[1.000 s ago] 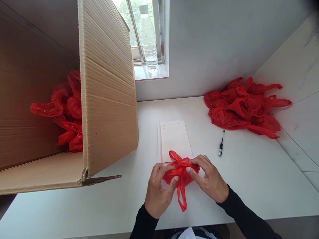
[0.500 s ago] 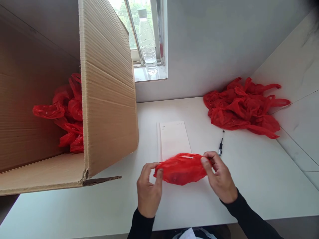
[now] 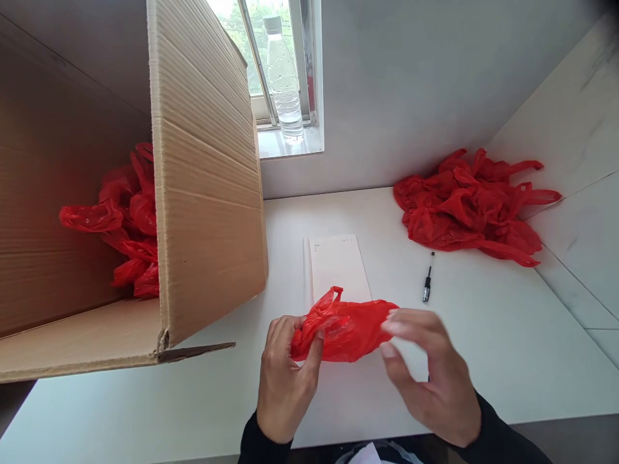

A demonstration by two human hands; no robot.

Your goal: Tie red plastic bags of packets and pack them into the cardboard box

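A red plastic bag [image 3: 355,328], crumpled and stretched sideways, is held above the white table near its front. My left hand [image 3: 290,374] pinches its left end between thumb and fingers, where a small loop of the bag sticks up. At the bag's right end is my right hand [image 3: 430,374], slightly blurred, its thumb and fingers apart and the fingertips beside or just touching the plastic. Under and behind the bag lies a white notepad [image 3: 341,267], its lower part covered. To the right rests a black pen [image 3: 427,283].
On the left a large cardboard box [image 3: 207,180] lies open toward me, with several red bags [image 3: 128,219] inside. A heap of red bags [image 3: 474,206] is piled against the back right corner. On the windowsill stands a water bottle [image 3: 284,84].
My right hand has loosened from the bag's right end, its fingers spreading as it came lower. The left hand keeps its pinch, and a loop of the bag now stands up.
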